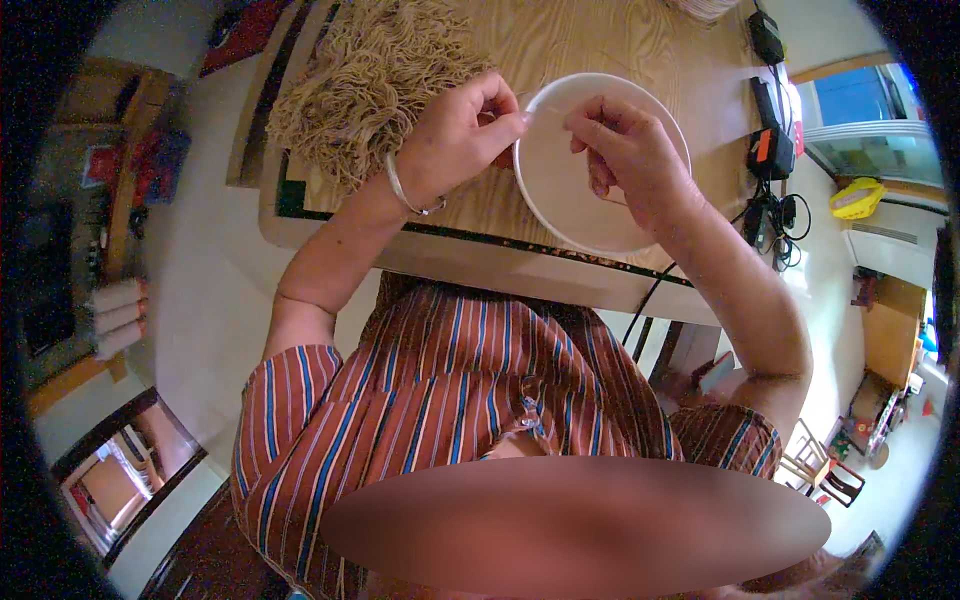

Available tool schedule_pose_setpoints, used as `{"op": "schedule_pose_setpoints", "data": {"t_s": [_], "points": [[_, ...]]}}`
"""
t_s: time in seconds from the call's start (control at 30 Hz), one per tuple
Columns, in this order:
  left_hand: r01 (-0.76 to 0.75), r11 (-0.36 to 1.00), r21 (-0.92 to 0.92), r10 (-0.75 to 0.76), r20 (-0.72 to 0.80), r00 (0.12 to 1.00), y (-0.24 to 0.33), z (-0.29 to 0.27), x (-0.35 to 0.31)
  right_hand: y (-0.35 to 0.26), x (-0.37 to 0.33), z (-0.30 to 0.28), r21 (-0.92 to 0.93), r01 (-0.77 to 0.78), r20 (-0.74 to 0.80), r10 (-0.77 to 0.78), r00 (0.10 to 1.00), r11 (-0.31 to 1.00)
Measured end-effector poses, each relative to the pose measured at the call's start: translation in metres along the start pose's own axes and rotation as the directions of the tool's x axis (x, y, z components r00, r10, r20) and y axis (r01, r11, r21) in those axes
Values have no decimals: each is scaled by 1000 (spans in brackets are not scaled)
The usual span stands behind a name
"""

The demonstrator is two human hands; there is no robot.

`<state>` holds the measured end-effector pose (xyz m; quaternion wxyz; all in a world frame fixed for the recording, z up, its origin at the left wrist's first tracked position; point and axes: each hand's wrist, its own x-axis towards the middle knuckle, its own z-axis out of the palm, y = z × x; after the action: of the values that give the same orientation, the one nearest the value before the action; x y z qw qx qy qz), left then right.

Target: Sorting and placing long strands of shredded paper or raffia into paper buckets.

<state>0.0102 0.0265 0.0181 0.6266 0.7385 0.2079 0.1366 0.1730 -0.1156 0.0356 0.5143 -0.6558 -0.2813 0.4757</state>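
Honestly, the white round tub (560,195) is the centre of everything here: sitting on the worktop (560,40), right by the front edge, mouth up. My guess is it's parked there so both hands can work over it without stretching, and the wide opening would catch whatever drops. Being round, it has no long axis to speak of, and it doesn't point anywhere but up.

Hands are apart from each other. The left hand (450,140) has thumb and forefinger drawn close together at the tub's left rim; the right hand (640,155) is over the opening, fingers curled in. Both look set for fine fingertip stuff, but I can't tell if either has a strand in it, or if the left thumb actually touches the rim.

Just left of that is a heap of beige yarn-like strands (375,75), probably put there to be handy for the left hand. Pile runs roughly away from the person, loose wavy ends going every which way.

Further out, black power adapters (770,155) line the right edge, maybe to keep them off the work area.
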Motion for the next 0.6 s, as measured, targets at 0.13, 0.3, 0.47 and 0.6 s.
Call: {"op": "schedule_pose_setpoints", "data": {"t_s": [0.13, 0.3, 0.47, 0.6], "points": [[-54, 995, 84, 55, -3, 998, -1, -1, 0, 3, -2, 0, 62, -35, 58, 31, 998, 997], [-20, 1000, 17, 20, 3, 1000, -4, 0, -2, 8, 0, 1, 92, -46, 67, 40, 997, 995], [6, 999, -40, -6, 23, 1000, -3, 0, -4, 11, 4, 2, 100, -38, 79, 30, 996, 994], [2, 999, -49, -1, 17, 1000, -3, 1, -4, 9, 4, 2, 108, -57, 76, 49, 996, 992]]}}
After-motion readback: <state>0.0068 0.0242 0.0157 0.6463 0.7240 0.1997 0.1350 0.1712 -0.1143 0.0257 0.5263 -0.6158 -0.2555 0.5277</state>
